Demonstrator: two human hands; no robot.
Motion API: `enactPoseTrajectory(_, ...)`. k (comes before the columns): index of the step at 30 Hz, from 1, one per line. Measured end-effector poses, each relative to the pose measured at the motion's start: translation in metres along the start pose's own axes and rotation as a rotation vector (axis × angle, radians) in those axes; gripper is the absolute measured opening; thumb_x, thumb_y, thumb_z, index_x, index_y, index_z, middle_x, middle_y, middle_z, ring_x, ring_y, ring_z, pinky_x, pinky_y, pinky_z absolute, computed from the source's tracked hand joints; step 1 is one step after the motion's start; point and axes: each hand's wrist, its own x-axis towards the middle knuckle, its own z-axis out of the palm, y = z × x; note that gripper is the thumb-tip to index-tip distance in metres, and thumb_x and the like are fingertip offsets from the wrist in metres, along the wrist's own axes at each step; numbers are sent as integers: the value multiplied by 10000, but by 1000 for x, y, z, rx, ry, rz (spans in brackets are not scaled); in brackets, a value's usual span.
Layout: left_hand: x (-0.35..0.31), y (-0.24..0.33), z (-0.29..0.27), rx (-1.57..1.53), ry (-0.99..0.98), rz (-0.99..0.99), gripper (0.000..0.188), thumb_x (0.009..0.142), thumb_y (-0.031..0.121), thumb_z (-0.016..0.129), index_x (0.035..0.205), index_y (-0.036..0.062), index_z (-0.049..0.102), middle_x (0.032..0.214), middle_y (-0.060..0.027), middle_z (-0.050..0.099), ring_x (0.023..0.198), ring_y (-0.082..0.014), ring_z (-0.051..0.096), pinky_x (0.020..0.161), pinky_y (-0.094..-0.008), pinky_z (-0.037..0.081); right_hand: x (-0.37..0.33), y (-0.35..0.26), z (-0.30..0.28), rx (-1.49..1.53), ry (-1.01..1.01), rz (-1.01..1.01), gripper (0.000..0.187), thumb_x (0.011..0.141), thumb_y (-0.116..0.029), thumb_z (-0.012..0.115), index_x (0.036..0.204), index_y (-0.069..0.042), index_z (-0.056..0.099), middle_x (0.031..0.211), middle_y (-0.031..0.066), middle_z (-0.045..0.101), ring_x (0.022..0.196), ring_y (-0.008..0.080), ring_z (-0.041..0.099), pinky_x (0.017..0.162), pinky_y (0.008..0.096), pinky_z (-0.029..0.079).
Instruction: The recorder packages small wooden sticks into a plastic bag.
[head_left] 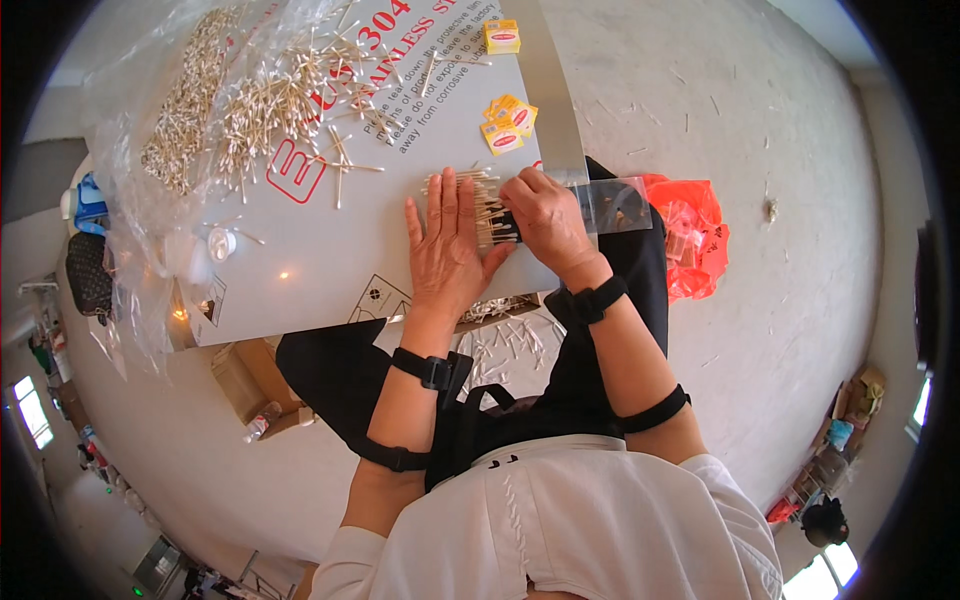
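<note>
A row of cotton swabs (pixel 487 205) lies side by side on the sheet-covered table near its right edge. My left hand (pixel 447 240) rests flat over the row's left part, fingers stretched out and thumb toward the swabs' near ends. At the row's right end my right hand (pixel 548 215) is closed, its fingertips pinched on what looks like the end of a clear plastic bag (pixel 618 205). That bag runs out to the right, past the table edge. Something dark shows between the swabs and my right fingers; I cannot make out what.
Loose swabs (pixel 270 110) spill from a large clear bag (pixel 190 90) at the far left. Yellow packet labels (pixel 510 125) and a yellow stack (pixel 502 37) lie far right. A white round container (pixel 221 243) sits left. A red bag (pixel 688 238) is beyond the right edge.
</note>
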Motion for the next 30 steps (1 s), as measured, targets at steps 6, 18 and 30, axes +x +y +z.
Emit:
enactPoseTrajectory(6, 9, 9, 9, 24, 33, -90, 995, 764, 468, 751, 1491, -13, 270, 1557, -278, 227, 1465, -415, 196, 1168, -598, 113, 8, -2, -4, 1, -83, -10, 96, 796, -87, 629, 745, -50, 556, 780, 117, 571, 790, 335, 626, 664, 434, 512)
enactPoseTrajectory(18, 5, 11, 8, 22, 0, -87, 959, 821, 448, 697, 1501, -27, 214, 1577, -271, 174, 1482, -407, 142, 1161, -611, 105, 3, -9, -2, 38, -29, 191, 98, 807, -105, 660, 797, -36, 590, 801, 131, 600, 741, 354, 622, 643, 429, 515)
enactPoseTrajectory(30, 24, -21, 6, -281, 373, -70, 601, 975, 312, 543, 1438, -29, 369, 1544, -229, 289, 1444, -382, 255, 1171, -509, 209, -22, -29, 12, 637, 351, 366, 309, 1024, -153, 489, 1277, 17, 543, 1360, 160, 504, 1147, 218, 540, 1008, 316, 420)
